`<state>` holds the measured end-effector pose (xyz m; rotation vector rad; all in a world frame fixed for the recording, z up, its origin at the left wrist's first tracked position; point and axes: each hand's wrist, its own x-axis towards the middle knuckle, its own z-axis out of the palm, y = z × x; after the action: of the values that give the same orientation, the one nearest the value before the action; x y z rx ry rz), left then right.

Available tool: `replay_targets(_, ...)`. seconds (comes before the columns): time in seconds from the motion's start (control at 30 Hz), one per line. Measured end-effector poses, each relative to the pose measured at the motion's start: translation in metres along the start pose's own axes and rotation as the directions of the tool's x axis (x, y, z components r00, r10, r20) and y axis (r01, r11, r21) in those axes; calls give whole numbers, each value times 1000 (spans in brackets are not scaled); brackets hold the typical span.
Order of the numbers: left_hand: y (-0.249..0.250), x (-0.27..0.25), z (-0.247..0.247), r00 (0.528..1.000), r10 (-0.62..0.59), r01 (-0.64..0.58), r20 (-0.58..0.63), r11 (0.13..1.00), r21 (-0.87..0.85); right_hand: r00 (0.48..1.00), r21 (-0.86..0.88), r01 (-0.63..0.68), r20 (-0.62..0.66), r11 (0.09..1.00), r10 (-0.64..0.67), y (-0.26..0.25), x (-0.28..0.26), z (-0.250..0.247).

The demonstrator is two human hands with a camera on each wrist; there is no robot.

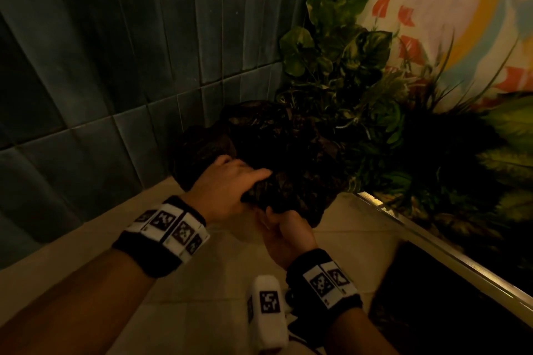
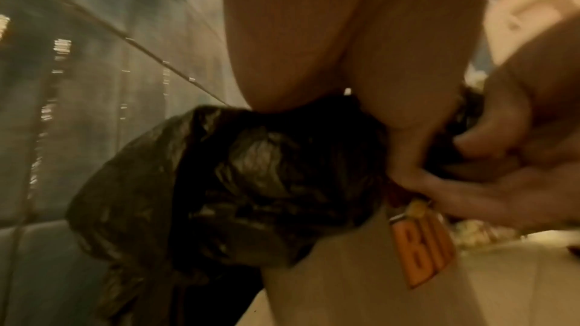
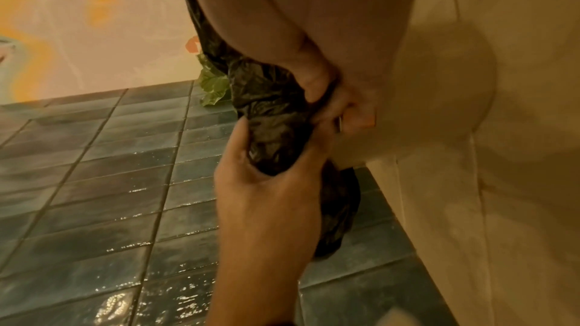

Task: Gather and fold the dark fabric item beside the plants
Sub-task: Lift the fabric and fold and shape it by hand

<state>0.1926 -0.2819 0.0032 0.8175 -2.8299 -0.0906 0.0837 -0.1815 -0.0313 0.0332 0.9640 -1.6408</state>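
Dark fabric item black, shiny grey where light hits. Wall tiles dark blue-green. Floor pale tan. Plants green, some leaves with yellow spots. Painted wall cream with red, yellow, light blue shapes. Wristbands black with white squares and black patterns. Tag orange with dark letters.

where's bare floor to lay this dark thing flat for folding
Bare beige floor lies near the person, between the blue tiled wall and the metal strip. It is crowded further in, where the dark item, gripped by the left hand and right hand, meets the plants.
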Motion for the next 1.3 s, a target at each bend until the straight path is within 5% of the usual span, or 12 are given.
replay_targets(0.27, -35, -8, -13, 994, 98, -105, -45, 973, -205, 998, 72, -29, 63, 997, 25, -17, -40, -9)
replay_targets(0.47, -87, -40, -31, 999, 37, -36, 8, 994, -105, 984, -39, -133, 116, 990, 137, -3, -66, -6)
replay_targets(0.6, -70, -65, -20, 955, -245, 221, -170, 964, -144, 964, -83, -159, 204, 984, 173, 17, -61, 3)
replay_targets(0.7, -42, -92, -5, 769, -569, 359, -293, 762, -538, 966, -77, -84, 237, 993, 100, 24, -53, 2)
replay_targets(0.73, -32, -98, 0, 687, -684, 330, -247, 596, -732, 967, -63, -63, 241, 996, 76, 25, -50, 0)
replay_targets(0.8, -7, -101, 4, 578, -814, 182, 63, 53, -982, 971, -56, -34, 236, 998, 46, 26, -47, -5)
replay_targets(0.83, 4, -99, 4, 578, -779, 173, 243, -174, -969, 973, -64, -23, 226, 998, 37, 27, -46, -7)
replay_targets(0.87, 11, -95, 4, 605, -714, 215, 353, -280, -936, 977, -77, -14, 212, 997, 30, 28, -44, -10)
replay_targets(0.93, 18, -84, 11, 639, -654, 253, 406, -320, -913, 984, -111, 13, 175, 994, 6, 31, -41, -14)
replay_targets(1.07, 22, -75, 14, 589, -728, 104, 352, -364, -926, 994, -190, 73, 95, 979, -56, 30, -39, -17)
replay_targets(1.2, 24, -79, 20, 570, -748, 53, 340, -380, -924, 985, -256, 0, -167, 967, -44, 31, -41, -25)
replay_targets(1.3, 24, -79, 24, 541, -794, 66, 278, -290, -955, 907, -379, 273, -204, 884, -368, 25, -50, -19)
